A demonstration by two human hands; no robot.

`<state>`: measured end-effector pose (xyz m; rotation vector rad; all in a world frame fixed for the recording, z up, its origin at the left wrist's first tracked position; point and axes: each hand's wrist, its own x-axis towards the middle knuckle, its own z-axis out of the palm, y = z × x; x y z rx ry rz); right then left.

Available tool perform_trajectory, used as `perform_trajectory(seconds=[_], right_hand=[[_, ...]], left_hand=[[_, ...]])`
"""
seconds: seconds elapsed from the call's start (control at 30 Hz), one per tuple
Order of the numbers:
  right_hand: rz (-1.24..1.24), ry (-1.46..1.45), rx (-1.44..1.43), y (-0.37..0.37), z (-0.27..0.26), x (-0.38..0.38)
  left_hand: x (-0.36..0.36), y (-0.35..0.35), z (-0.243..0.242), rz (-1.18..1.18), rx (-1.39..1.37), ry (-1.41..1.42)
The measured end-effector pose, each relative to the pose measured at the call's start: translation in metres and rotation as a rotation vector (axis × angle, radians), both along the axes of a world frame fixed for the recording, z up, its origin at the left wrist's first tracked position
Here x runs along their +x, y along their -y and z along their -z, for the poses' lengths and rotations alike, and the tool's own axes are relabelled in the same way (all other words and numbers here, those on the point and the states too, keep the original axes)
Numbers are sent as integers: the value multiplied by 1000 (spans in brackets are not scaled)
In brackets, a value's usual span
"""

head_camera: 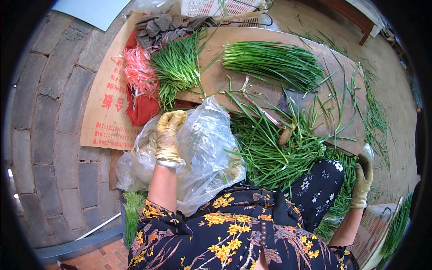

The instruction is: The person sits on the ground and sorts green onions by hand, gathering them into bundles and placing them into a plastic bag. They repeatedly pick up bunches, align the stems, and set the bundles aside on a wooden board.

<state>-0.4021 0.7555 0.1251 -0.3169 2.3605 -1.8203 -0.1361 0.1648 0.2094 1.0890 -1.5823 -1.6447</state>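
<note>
My left hand, in a yellowed glove, is raised with curled fingers over a clear plastic bag on my lap. Whether anything is pinched in it is hidden. My right hand, gloved too, hangs beside my knee, thumb apart from the fingers; a bit of clear plastic shows by its fingertips. Between the hands lies a loose heap of Chinese chives, with a brown wooden handle on it. A neat bundle of chives rests on the wooden board; a smaller bunch lies left of it.
Pink plastic strips lie on red cloth, near a checked cloth. A printed board covers part of the brick paving. White plastic baskets stand beyond the board and at right. Upright chives stand at lower left.
</note>
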Motion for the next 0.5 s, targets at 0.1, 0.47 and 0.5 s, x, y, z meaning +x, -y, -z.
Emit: perform_trajectory(seconds=[0.1,0.47,0.5], right_hand=[[-81,62,21,19,-4,18],[-139,20,64,157,-99,15],[-232,76,47,204,-109,10]], left_hand=[[-6,4,28,65,-41,-30],[-42,125,57,-34,470,-38],[-48,138,61,21,467,-17]])
